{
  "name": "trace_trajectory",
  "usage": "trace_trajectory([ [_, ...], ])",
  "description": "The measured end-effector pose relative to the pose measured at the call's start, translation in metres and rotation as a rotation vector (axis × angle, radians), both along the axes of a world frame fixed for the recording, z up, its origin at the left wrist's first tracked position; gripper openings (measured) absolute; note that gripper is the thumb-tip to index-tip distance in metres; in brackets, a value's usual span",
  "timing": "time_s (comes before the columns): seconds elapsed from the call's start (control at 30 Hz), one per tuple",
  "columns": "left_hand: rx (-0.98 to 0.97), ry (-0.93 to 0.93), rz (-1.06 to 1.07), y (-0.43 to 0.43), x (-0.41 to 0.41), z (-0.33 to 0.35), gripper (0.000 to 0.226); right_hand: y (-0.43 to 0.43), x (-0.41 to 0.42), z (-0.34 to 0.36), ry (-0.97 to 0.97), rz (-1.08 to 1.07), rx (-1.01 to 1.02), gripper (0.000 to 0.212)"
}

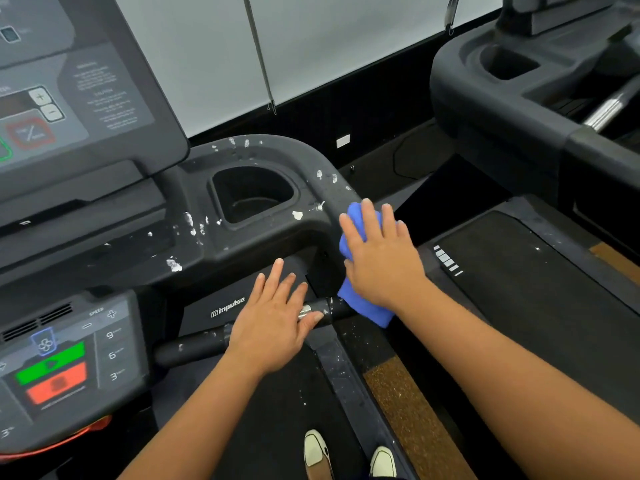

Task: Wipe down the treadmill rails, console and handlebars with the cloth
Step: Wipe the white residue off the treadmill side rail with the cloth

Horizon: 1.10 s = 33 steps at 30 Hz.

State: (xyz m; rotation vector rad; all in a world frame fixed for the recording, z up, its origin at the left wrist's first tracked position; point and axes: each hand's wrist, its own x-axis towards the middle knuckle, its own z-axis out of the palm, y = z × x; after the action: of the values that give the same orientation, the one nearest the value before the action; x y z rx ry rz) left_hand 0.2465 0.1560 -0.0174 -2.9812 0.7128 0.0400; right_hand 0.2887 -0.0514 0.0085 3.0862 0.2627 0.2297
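Cloth (pixel 360 271), blue and bunched, is pressed against the right handlebar (pixel 325 188) where that arm bends down from the console, near the middle of the view. At far left, the console (pixel 62 355) is seen with green and red buttons and speed numbers. Just right of it, a black crossbar (pixel 194 344) is covered by the left hand (pixel 277 323), which is laid flat on it with fingers spread and straight, nothing being gripped. Above, a cup holder (pixel 252 195) is set into the worn, paint-flecked housing. Further right, the right hand (pixel 381 258) is laid palm-down over the cloth, fingers extended and slightly apart, so that the cloth is held against the handlebar by pressure, not clenched. Below, two pale shoes (pixel 346 455) are seen on the belt (pixel 277 410). At far right, a second treadmill (pixel 519 98) is visible.
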Motion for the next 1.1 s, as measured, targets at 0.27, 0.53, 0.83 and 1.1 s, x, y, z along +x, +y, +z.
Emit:
trace_trajectory([
  [0.27, 0.006, 0.002, -0.012, 0.002, 0.002, -0.002, 0.071, -0.028, -0.082, -0.009, 0.021, 0.328, -0.181, 0.053],
  [0.53, -0.015, 0.020, 0.003, 0.003, 0.002, -0.002, 0.078, 0.004, -0.014, -0.003, 0.041, 0.105, -0.163, 0.066],
  [0.83, -0.005, 0.038, 0.007, 0.001, 0.000, 0.003, 0.082, -0.015, -0.045, -0.002, -0.012, 0.011, -0.010, 0.071],
  [1.1, -0.014, 0.048, 0.017, 0.002, 0.000, 0.003, 0.082, 0.014, 0.009, -0.001, 0.053, -0.006, -0.103, 0.072],
])
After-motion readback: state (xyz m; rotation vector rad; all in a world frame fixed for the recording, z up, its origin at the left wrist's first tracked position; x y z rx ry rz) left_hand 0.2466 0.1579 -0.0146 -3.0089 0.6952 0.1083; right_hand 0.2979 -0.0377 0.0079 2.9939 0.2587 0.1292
